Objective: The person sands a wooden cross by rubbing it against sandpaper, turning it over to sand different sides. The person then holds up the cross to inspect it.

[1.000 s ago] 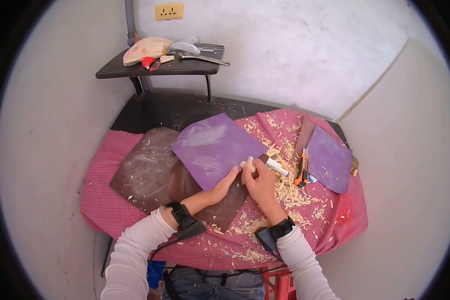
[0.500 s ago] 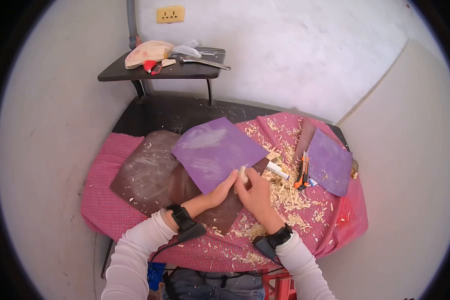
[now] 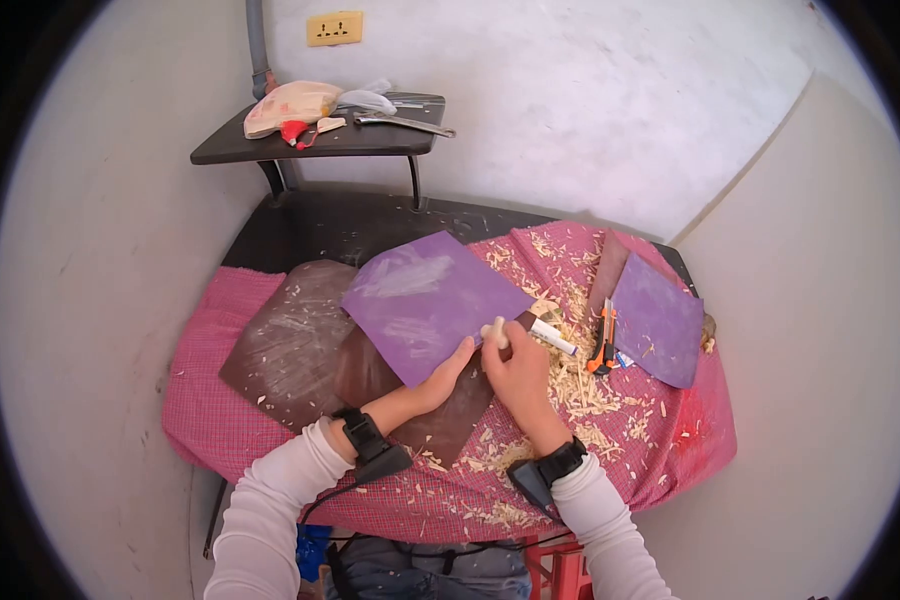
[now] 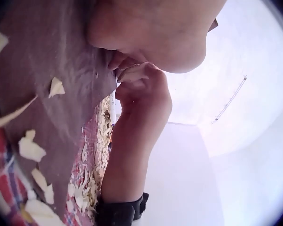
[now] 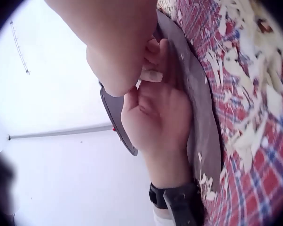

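My right hand pinches a small pale carved wooden piece between thumb and fingers. A knob shows at its upper end. My left hand lies on its side at the lower edge of the purple sandpaper, thumb stretched toward the wooden piece. In the right wrist view, the left palm faces the camera, and the wooden piece overlaps its fingers, partly hidden by my right hand. Dusty brown sandpaper spreads under and beside the purple sheet. Pale dust streaks mark both sheets.
A marker and an orange-black utility knife lie among wood shavings on the red checked cloth. Another purple sheet lies at the right. An adjustable wrench and a bag occupy the raised shelf.
The right hand has brought the wooden piece toward the left hand and then back up and right, tilting it along the way. The left hand stays nearly in place.
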`<state>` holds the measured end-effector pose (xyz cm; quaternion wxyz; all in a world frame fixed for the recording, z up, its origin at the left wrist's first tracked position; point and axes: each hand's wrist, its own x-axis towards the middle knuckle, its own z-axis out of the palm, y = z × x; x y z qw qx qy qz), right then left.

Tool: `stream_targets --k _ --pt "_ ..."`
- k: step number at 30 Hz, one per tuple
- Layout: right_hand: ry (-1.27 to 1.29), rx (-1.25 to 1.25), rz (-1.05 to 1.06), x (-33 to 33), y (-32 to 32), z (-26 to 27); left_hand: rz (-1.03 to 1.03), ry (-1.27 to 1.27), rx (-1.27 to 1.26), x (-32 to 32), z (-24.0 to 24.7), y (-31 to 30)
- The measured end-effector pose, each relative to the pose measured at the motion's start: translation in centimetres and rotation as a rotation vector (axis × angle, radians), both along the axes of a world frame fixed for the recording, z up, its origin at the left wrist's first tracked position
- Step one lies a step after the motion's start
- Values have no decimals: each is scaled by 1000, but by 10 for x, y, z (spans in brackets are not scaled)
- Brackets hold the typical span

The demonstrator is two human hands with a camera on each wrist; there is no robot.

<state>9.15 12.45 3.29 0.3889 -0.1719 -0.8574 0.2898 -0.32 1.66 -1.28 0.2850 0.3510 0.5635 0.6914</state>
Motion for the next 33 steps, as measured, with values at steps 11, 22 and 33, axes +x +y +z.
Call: stream_targets --k 11,22,33 --pt "-24 -128 60 2 0 -7 -8 11 -7 6 14 -5" --pt "-80 -144 69 2 1 -4 4 -38 19 2 -3 1" --pt "-38 -135 73 3 -2 -4 19 -15 19 9 15 -4"
